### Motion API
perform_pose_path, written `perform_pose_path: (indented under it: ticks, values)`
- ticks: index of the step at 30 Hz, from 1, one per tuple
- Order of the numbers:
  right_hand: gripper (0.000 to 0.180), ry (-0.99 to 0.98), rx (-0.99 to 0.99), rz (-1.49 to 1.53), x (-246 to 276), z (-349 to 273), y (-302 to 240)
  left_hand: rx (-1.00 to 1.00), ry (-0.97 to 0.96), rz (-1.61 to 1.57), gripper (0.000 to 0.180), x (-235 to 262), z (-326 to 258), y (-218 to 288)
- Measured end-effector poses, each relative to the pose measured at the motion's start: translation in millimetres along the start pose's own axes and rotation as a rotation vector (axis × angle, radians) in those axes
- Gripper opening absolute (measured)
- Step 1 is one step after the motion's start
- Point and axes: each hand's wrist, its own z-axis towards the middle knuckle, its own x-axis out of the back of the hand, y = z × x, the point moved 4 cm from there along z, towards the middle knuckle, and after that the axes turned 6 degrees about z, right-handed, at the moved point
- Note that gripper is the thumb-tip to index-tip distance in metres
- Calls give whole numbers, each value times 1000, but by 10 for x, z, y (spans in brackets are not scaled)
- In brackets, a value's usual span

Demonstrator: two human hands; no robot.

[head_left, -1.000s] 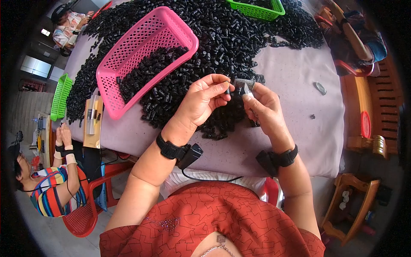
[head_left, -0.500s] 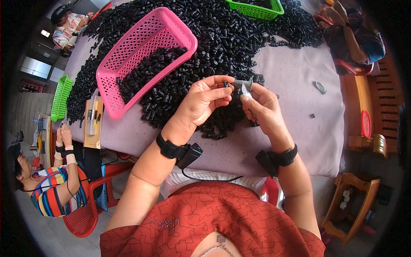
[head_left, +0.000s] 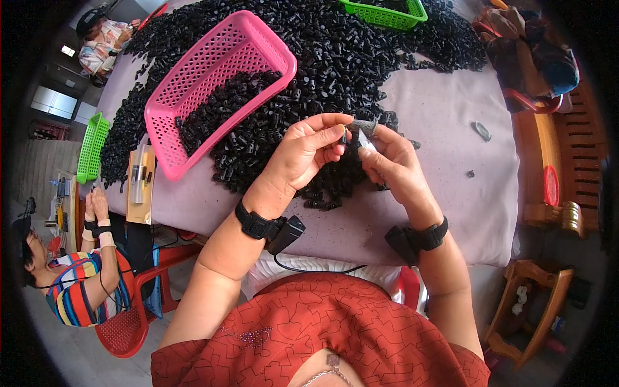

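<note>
My left hand (head_left: 302, 155) pinches a small black plastic piece (head_left: 344, 134) between thumb and fingers, just above the edge of a large heap of similar black pieces (head_left: 332, 64). Facing it, my right hand (head_left: 401, 164) is closed around a small, pale, pointed blade (head_left: 365, 141), its tip angled up and left beside the held piece. A grey mesh-like cover (head_left: 365, 126) sits around the tip of my right index finger. The blade's handle is hidden in my palm.
A pink basket (head_left: 219, 132), partly filled with black pieces, tilts on the heap at left. Green baskets (head_left: 387, 20) (head_left: 94, 148) stand farther off. A cardboard piece (head_left: 140, 209) lies left, a small grey object (head_left: 481, 131) right. Several people sit around the table.
The blade in my right hand has tilted and moved slightly left and down, closer to the black piece. My left fingers have shifted a little around that piece.
</note>
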Motion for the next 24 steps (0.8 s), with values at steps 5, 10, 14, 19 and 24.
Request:
perform_pose_path:
  ticks: [5, 10, 14, 19, 24]
  values:
    - [36, -29, -34, -21, -12, -14, 14, 11, 33, -16, 31, -29, -14, 24]
    - [42, -50, -30, -8, -20, -15, 8, -4, 9, -25, 32, -36, -6, 11]
    - [43, -58, -29, 9, -14, -11, 18, -4, 2, -38, 31, -40, -4, 9]
    - [45, -81, -9, -17, -29, -29, -13, -8, -8, -33, 34, -47, -7, 24]
    - [46, -72, -13, -10, -24, -25, -2, -14, -19, 4, 37, -64, -6, 17]
